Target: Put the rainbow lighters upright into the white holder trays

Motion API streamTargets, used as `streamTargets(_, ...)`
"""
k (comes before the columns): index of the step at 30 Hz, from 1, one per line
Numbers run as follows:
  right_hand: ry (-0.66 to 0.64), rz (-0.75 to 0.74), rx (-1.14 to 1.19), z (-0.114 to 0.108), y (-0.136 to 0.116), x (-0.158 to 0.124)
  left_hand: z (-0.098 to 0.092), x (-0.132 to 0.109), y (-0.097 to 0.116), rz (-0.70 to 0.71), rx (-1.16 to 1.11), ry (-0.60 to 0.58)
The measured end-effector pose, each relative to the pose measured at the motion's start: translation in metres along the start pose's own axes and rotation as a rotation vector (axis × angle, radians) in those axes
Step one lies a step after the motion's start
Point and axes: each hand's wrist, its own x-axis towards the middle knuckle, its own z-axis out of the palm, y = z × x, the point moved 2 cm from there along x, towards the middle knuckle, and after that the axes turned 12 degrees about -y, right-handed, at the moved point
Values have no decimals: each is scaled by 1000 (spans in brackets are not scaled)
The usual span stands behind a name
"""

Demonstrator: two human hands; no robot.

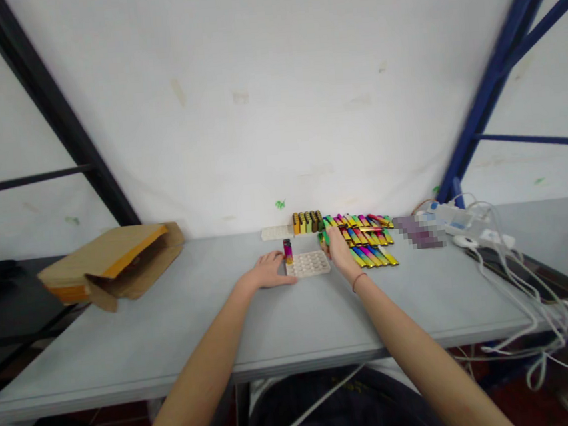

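A white tray with rows of round hollows (312,264) lies on the grey table. One purple and yellow lighter (288,251) stands upright at its left end. My left hand (269,271) rests at the tray's left edge, fingers spread, holding nothing. Just beyond the tray's right end, my right hand (336,245) has its fingers closed round a green lighter (325,237). Rows of shiny rainbow-coloured lighters (373,256) lie to the right of that hand. Behind the tray, several upright lighters (308,223) stand close together, beside a second white tray (276,232).
An open cardboard box (112,259) lies at the table's left. At the right are white cables (515,271), a power strip (455,216) and a white mouse (465,242). A wall (274,107) rises behind the table (176,347).
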Motion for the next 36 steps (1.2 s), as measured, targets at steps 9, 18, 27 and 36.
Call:
streamTargets(9,-155,-210,-163,22,-7,-9,2,1,0,6,-1,14)
streamTargets(18,-137,-146,-77,47,14,-17,1,0,2,-1,2,13)
streamTargets(27,-294,-261,-609,47,2,-24,2,1,2,-4,6,11)
streamTargets(36,-316,-335,-886,48,-9,-26,3,1,1,9,14,24)
